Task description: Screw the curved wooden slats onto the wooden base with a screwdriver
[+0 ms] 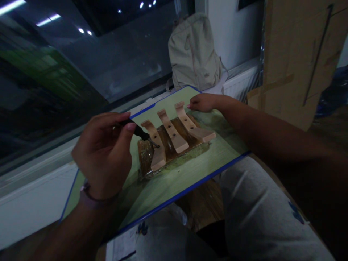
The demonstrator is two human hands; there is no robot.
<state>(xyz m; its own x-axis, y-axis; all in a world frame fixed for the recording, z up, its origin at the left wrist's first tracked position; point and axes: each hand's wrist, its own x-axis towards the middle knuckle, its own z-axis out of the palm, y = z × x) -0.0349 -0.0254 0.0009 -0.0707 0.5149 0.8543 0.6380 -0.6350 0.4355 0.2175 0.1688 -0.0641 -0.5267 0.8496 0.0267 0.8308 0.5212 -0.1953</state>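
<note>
My left hand is closed around a small screwdriver with a black handle. The screwdriver's thin metal tip meets the lower hole of a curved wooden hook at the left. Beside it stand a middle wooden hook and a right wooden hook, each with two holes. All three rest on a dark brown, glossy block with a shiny wrapping. My right hand is closed at the far right of the green board, near the right hook's upper end; anything in its fingers is hidden.
The blue-edged board lies across the lap, over grey patterned trousers. A beige backpack stands behind it by the window. A large cardboard box and a radiator are at the right.
</note>
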